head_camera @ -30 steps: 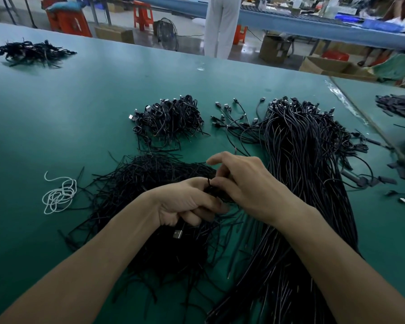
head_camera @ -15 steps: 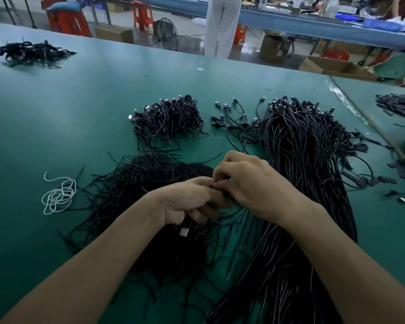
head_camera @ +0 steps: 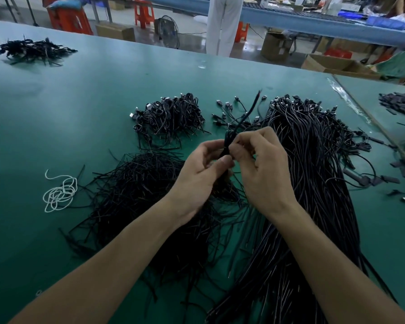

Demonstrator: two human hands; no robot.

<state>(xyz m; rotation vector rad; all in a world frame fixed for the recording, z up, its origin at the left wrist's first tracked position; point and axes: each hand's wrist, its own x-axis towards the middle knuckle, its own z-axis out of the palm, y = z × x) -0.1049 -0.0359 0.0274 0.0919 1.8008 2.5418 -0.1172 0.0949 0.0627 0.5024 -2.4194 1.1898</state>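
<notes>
Left hand (head_camera: 204,174): curled round the black cable (head_camera: 249,111), thumb pressed on it.
Right hand (head_camera: 260,169): pinches the same cable just beside the left thumb, other fingers bent.
Cable: held above the worktop (head_camera: 80,101) between both hands, 1 free end sticking up and away; lower part hidden behind the fingers.
Below the hands: heap of thin black strips (head_camera: 136,190), partly covered by the left forearm.
Right: long cable bundle (head_camera: 313,160), near end cut off by the frame.
Behind: small heap of coiled cables (head_camera: 173,115), plugs too small to make out.
Writing: cardboard box (head_camera: 115,31) past the far edge, print too blurred to read.
Room: bare green surface to the left, around the white cord (head_camera: 59,192); seam to a 2nd worktop (head_camera: 374,90) at right.
</notes>
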